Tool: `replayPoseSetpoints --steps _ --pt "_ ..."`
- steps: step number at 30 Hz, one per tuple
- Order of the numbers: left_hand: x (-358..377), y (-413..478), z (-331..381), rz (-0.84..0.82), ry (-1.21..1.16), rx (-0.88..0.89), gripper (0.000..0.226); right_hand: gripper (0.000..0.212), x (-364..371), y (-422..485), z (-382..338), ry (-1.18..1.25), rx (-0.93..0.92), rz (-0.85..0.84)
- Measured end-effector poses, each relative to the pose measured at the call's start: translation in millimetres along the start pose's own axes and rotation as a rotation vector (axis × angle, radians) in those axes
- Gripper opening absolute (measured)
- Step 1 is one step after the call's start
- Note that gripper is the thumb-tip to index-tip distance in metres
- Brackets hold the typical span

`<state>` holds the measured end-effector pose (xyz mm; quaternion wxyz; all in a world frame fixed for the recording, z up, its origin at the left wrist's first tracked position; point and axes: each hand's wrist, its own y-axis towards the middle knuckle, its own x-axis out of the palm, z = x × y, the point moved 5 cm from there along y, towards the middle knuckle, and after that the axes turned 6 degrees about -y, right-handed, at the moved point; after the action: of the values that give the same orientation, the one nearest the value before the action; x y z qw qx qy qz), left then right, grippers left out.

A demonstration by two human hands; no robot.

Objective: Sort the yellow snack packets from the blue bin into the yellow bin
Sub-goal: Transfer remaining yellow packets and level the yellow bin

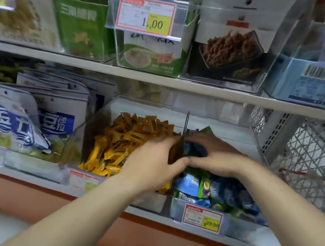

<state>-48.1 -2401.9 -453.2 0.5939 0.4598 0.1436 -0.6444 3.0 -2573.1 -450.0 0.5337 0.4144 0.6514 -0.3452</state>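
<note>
I judge the sort midway: my left hand [150, 164] and right hand [214, 157] meet, fingers curled, at the dark divider [186, 122] between the clear plastic bin of yellow snack packets [148, 109] and the clear plastic bin of blue packets [221, 126], and blur hides whatever they hold.

Bright, even indoor light from overhead; colours slightly washed. Soft shadow under the upper shelf [164, 81]. Motion blur smears the left hand [150, 164] and right hand [214, 156]; fingers indistinct. Upper-left packets [22, 11] soft too. Central price tag [145, 15] sharpest. Pale glare on clear bin fronts [290, 58]. Shelf lines bow toward the corners.
</note>
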Motion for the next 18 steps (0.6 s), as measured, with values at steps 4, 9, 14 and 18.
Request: replayPoseSetpoints --steps 4,9,14,18 --pt "21 -6 -3 -0.024 0.042 0.028 0.063 0.068 4 8 32 -0.296 0.051 -0.110" --pt "23 -7 -10 -0.014 -0.032 0.022 0.068 0.041 -17 3 78 -0.424 0.203 -0.197" --pt "25 -9 -9 0.014 -0.043 0.025 0.067 0.053 -29 24 51 -0.196 0.052 0.112" --pt "27 -10 -10 0.032 -0.046 0.025 0.065 0.074 6 39 26 -0.194 -0.035 -0.137"
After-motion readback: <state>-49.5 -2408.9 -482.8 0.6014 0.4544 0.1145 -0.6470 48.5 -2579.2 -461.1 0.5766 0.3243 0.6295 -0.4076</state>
